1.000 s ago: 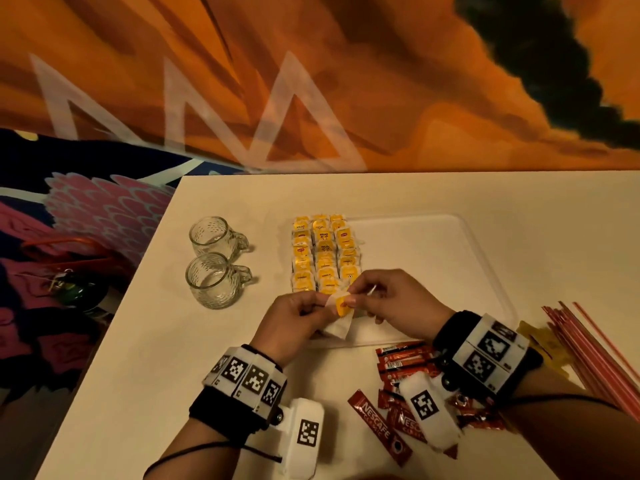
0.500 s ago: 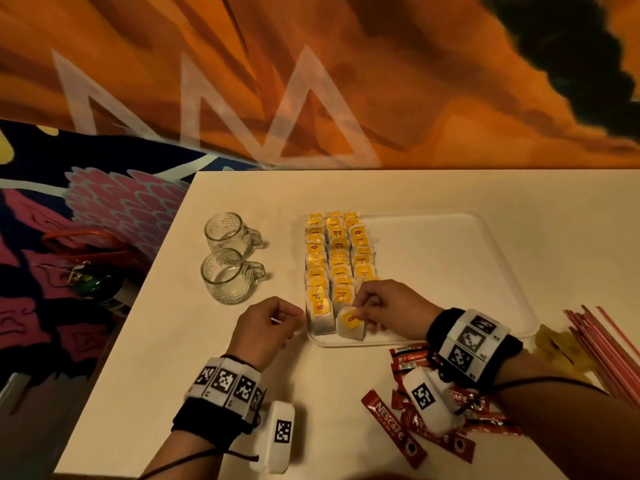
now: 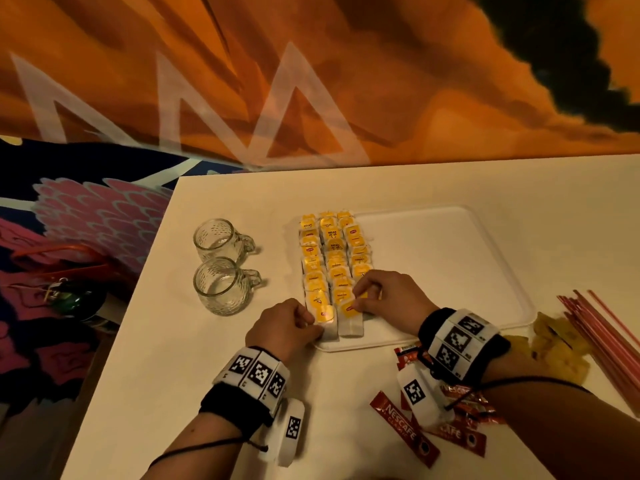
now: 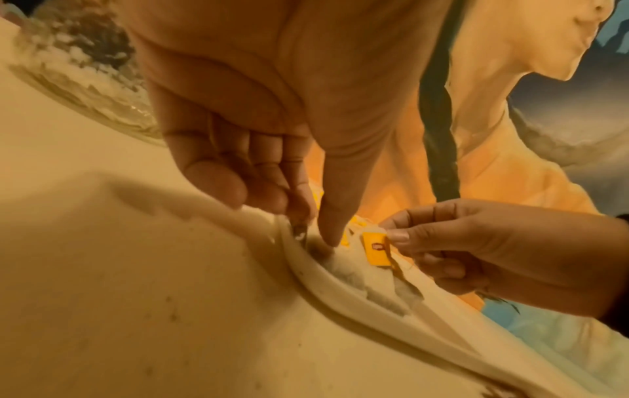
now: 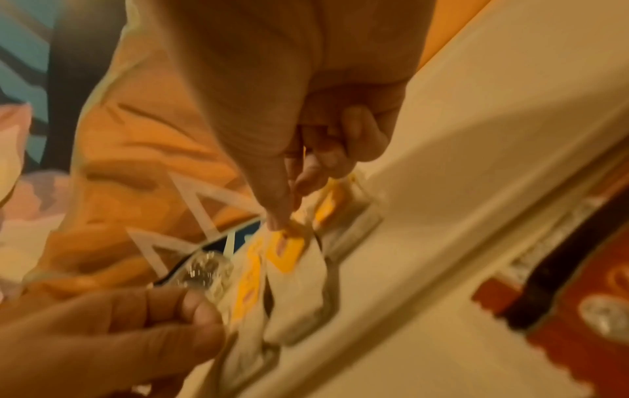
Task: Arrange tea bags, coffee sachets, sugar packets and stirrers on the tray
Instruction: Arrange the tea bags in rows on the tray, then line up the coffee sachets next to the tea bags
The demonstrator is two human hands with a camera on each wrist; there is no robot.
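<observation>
Head view, read from 9 o'clock to 3 o'clock. Two clear glass mugs (image 3: 221,268) stand on the pale tabletop (image 3: 194,358) at about 9 o'clock of the tray, handles toward it, one just behind the other.

The white tray (image 3: 450,265) lies at the centre. Its left part carries three columns of yellow-tagged tea bags (image 3: 332,258) running from 12 o'clock down to the near rim; the right part is bare.

The left hand (image 3: 287,327) sits at the tray's 7 o'clock corner, fingers curled, thumb and fingertips (image 4: 269,194) touching the nearest tea bag of the left column (image 3: 322,315). The wrist view shows the thumb pressed down inside the rim beside that bag; whether the bag is actually pinched cannot be told.

The right hand (image 3: 384,299) rests over the near end of the middle and right columns. Its thumb and forefinger pinch the yellow tag of the front tea bag (image 3: 350,317), which lies flat in the tray, touching its left neighbour.

At 5 o'clock of the tray, red coffee sachets (image 3: 405,434) lie scattered on the tabletop, partly under the right wrist. Yellow sugar packets (image 3: 557,348) lie at 4 o'clock, just beside the tray's corner. Red stirrers (image 3: 606,344) fan out at 3 o'clock, touching the packets.
</observation>
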